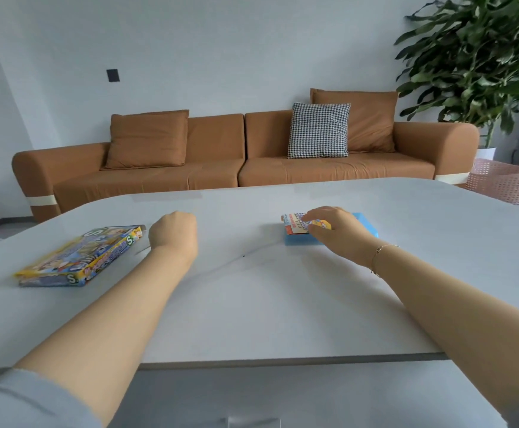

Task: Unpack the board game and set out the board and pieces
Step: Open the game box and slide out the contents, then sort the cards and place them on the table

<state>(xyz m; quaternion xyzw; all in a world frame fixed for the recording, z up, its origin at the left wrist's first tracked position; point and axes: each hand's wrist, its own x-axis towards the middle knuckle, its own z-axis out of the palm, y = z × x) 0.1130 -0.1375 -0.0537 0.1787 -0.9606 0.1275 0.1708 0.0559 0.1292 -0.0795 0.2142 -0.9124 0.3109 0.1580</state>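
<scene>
A colourful game box lid (79,257) lies flat on the left of the white table (252,304). On the right stands the blue box tray (366,223), with a folded printed board (295,225) lying in it. My right hand (335,225) rests on top of that folded board, fingers curled over its near edge. My left hand (174,233) is a closed fist on the table's middle, just right of the lid, with nothing visible in it. Whatever else is inside the tray is hidden under the board and my hand.
A brown sofa (236,156) with cushions stands behind the table. A large green plant (480,60) and a pink basket (508,186) are at the far right. The table's near edge (282,361) runs across the lower view.
</scene>
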